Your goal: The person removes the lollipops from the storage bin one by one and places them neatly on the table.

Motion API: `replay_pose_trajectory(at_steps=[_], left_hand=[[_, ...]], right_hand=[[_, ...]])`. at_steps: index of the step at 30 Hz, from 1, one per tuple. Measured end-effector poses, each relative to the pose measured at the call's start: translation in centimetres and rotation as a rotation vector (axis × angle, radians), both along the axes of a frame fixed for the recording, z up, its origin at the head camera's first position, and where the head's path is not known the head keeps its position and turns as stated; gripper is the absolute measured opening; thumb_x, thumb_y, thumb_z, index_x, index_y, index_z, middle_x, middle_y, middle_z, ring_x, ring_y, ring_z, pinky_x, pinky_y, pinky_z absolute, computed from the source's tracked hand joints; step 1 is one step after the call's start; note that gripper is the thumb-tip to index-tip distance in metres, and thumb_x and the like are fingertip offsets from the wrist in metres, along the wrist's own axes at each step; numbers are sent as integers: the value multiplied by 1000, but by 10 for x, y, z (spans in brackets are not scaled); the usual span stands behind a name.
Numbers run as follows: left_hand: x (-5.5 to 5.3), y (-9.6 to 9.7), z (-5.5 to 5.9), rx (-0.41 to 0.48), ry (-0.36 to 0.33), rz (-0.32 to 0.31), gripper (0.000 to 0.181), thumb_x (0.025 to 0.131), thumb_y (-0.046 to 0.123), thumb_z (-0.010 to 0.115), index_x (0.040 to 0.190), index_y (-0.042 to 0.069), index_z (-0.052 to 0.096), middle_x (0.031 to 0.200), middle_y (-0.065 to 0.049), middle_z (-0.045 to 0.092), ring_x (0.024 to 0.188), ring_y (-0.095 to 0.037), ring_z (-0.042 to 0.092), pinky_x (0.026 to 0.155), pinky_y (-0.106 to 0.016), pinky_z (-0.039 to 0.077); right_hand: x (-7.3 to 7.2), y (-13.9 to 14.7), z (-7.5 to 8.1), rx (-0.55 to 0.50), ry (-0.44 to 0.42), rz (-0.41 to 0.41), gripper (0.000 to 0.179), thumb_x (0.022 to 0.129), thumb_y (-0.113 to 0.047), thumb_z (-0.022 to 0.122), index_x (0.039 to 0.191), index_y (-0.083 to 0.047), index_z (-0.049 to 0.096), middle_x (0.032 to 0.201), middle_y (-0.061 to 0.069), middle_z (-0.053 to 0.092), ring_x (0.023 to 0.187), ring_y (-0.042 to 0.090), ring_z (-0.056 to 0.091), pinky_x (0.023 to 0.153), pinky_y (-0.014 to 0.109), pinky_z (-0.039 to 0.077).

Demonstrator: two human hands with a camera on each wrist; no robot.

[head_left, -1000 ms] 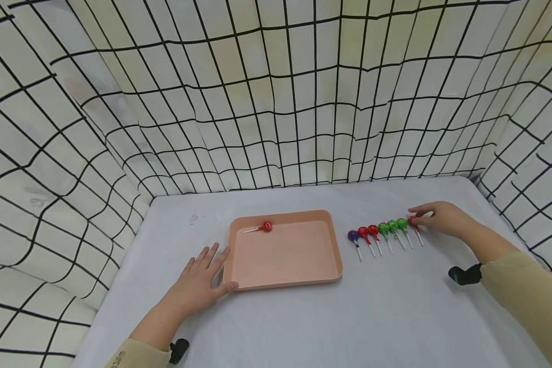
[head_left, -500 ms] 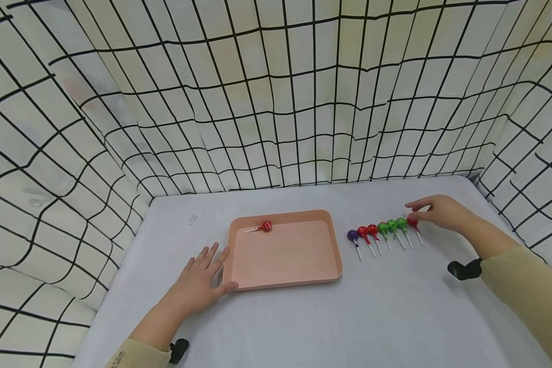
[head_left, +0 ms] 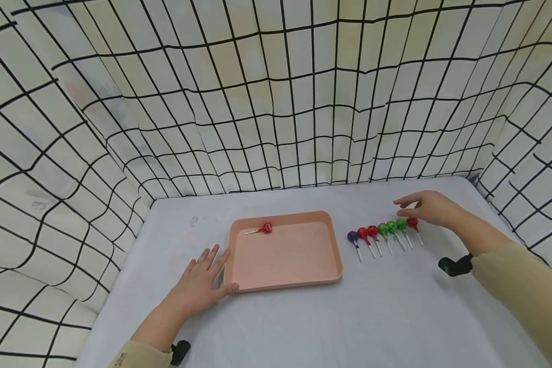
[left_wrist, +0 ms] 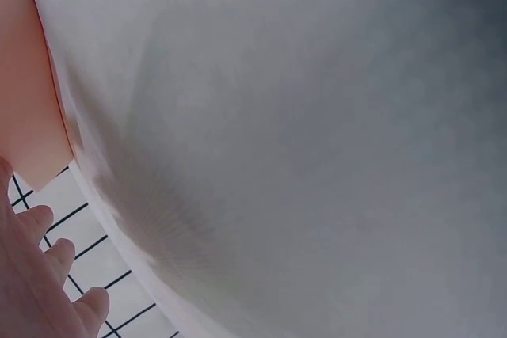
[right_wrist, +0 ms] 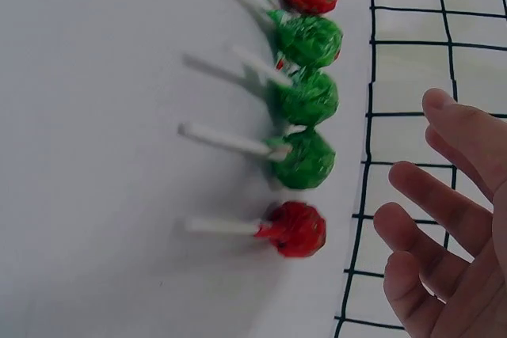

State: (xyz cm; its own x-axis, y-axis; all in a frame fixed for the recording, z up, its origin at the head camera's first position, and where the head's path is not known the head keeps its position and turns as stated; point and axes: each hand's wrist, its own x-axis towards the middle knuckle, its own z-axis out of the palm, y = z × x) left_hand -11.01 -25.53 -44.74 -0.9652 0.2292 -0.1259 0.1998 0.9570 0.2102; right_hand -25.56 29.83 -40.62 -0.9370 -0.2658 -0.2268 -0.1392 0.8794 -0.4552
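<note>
My left hand (head_left: 199, 286) lies with fingers spread at the left side of a pink tray (head_left: 285, 260), its thumb touching the near left corner. One red lollipop (head_left: 268, 228) lies in the tray's far left part. To the right is a row of lollipops, heads away from me: a purple lollipop (head_left: 352, 236), two red ones (head_left: 363, 232), three green ones (right_wrist: 301, 160), and a red lollipop (right_wrist: 297, 229) at the right end. Above the row's right end hovers my right hand (head_left: 434, 209), fingers loosely bent and apart, holding nothing.
A white cloth covers the table (head_left: 372, 317). White curtains with a black grid (head_left: 294, 102) close off the back and sides. A black wrist device (head_left: 455, 266) sits at each sleeve.
My right hand has drawn off the rightmost red lollipop, rising and shifting slightly left. That lollipop lies in the row. The left hand and tray stay put.
</note>
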Motion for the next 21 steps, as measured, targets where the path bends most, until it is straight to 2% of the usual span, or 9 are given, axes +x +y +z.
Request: replay_pose_trajectory(at_steps=[6,8,15,21], left_hand=[[0,0,1,0,-2,0,98,85,76,52,159,17,26,162,-20,20,148,-43,15,116,-65,14],[0,-1,0,-2,-3,0,99,84,78,50,159,17,26,162,-19,20,148,-43,15,116,-65,14],[1,-1,0,0,-6,2,95,86,72,55,158,17,26,162,-19,20,148,-43,15,116,-65,14],[1,-1,1,-6,22,-5,94,87,70,56,158,16,27,162,-19,20,148,-43,15,116,-64,15]], right_hand=[[-3,-16,2,-36,-4,21,52,92,-42,71,134,-13,64,121,13,65,94,26,56,70,31,53],[-5,-23,1,-40,-5,27,50,92,-40,71,134,-14,64,123,13,64,96,27,56,71,32,53],[-9,-49,0,-41,19,66,47,92,-38,71,133,-16,66,130,13,63,106,31,55,82,41,55],[-13,-78,2,-77,4,101,48,91,-43,71,133,-20,66,131,8,64,104,27,56,82,39,54]])
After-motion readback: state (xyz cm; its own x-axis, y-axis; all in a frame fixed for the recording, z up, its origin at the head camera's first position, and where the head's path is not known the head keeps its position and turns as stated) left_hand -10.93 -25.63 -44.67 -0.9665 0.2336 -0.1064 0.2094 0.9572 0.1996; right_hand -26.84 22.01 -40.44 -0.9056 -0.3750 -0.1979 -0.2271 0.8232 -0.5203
